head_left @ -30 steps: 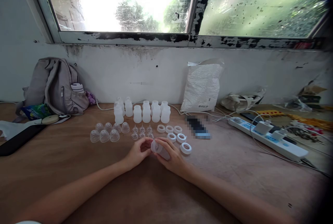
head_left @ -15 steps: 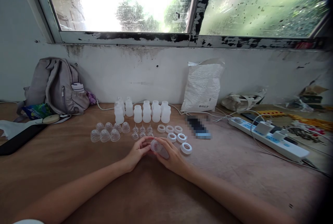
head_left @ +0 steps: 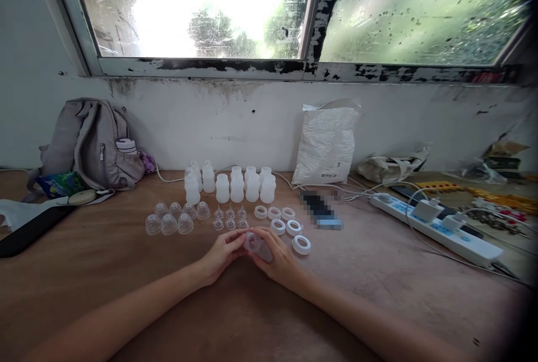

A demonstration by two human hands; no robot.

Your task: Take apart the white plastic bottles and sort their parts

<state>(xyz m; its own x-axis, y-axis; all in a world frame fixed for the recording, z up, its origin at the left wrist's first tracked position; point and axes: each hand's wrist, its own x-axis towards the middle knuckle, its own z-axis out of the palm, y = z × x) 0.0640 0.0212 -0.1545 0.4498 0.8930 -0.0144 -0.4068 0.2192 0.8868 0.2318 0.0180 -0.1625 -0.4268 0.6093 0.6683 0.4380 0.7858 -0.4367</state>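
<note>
My right hand (head_left: 282, 258) is wrapped around a translucent baby bottle (head_left: 264, 251), tilted with its top end towards my left hand. At that top end, the fingers of my left hand (head_left: 222, 254) are closed on the rim; what they may hold there is too small to make out. Just beyond my hands lie several clear silicone nipples (head_left: 230, 223). White collar rings (head_left: 301, 245) are spread to their right, and clear dome caps (head_left: 169, 224) to their left. Several frosted baby bottles (head_left: 237, 185) stand upright in a group farther back.
A grey backpack (head_left: 90, 146) leans by the wall at the left, near a black flat object (head_left: 36, 230). A white plastic bag (head_left: 327, 146) stands at the back, with a pixelated phone-like item (head_left: 321, 210) before it. A power strip (head_left: 437, 230) with cables lies at the right.
Both hands still hold the bottle in nearly the same place, with fingers slightly shifted. The whole view has moved a little, so the table items appear slightly lower.
</note>
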